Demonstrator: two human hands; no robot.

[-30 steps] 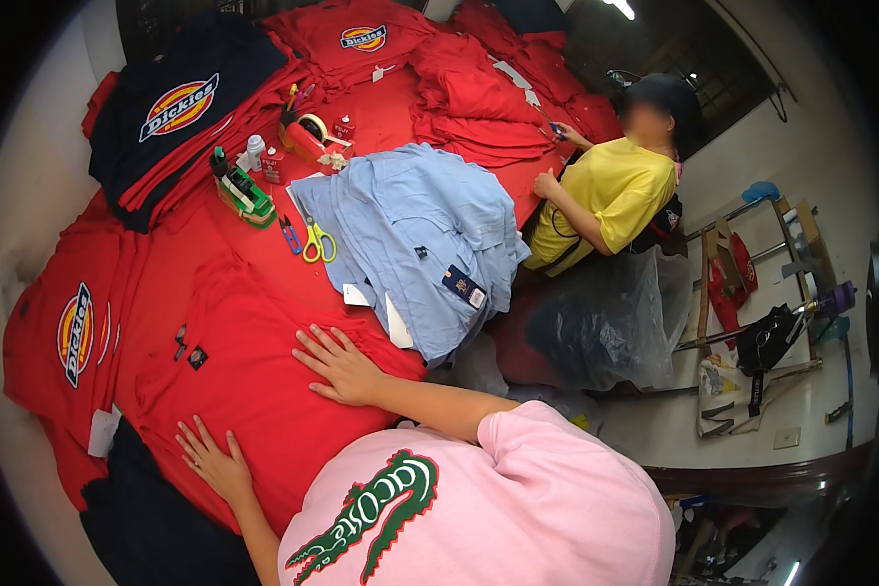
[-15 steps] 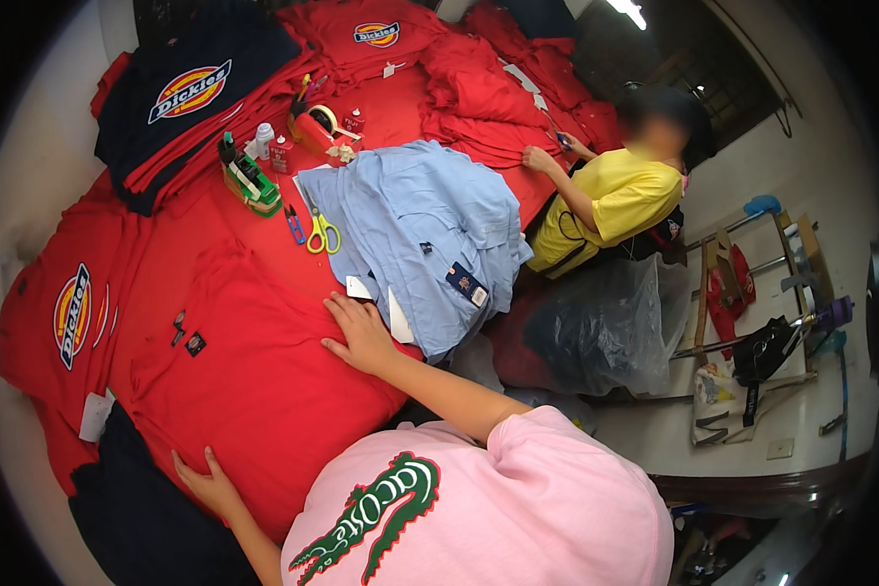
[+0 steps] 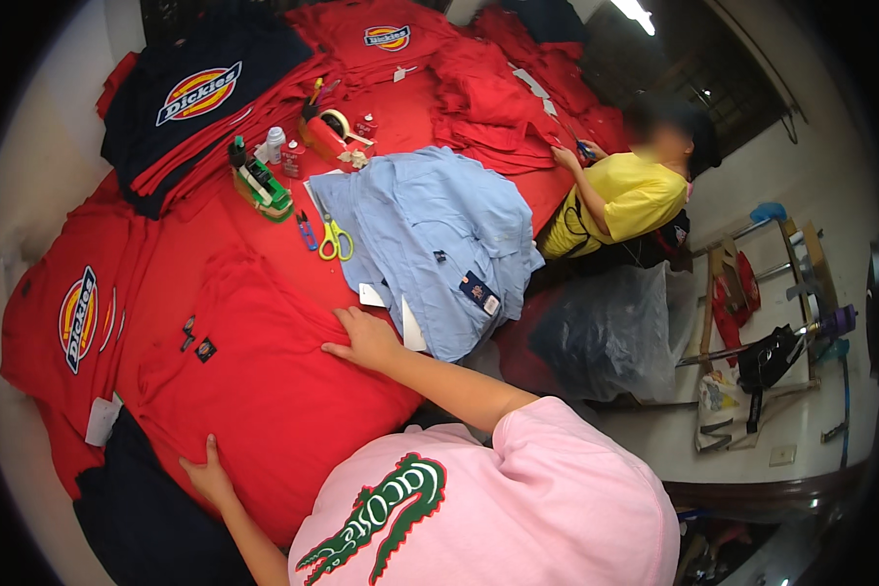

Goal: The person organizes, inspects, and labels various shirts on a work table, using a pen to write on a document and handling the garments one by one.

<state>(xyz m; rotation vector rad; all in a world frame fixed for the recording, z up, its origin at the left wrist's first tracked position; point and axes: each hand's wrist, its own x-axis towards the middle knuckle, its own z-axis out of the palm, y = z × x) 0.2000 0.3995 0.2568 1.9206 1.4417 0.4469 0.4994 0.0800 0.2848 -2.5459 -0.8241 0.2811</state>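
Note:
A red garment (image 3: 264, 391) with a small dark label (image 3: 205, 350) lies spread on the table before me. My right hand (image 3: 369, 340) rests on its right-hand side, thumb and fingers apart. At the near left edge of the same garment, my left hand (image 3: 210, 477) touches the cloth with its thumb raised away from the fingers. Just beyond my right hand sits a light blue shirt (image 3: 449, 215) with a dark hang tag (image 3: 480, 292) and white paper pieces at its edge. Yellow-handled scissors (image 3: 336, 237) and blue thread snips (image 3: 307, 230) lie beside that shirt.
A green tape dispenser (image 3: 261, 188), a red tape dispenser (image 3: 327, 135) and small bottles (image 3: 275, 145) stand farther back. Navy (image 3: 205, 98) and red garments are piled around. To the right, a co-worker in yellow (image 3: 625, 200) holds a blue-handled tool near a plastic bag (image 3: 615, 327).
The view has shifted slightly, so most things sit a little lower and farther right. My right hand's fingers look less spread than before. Both hands remain at the red garment.

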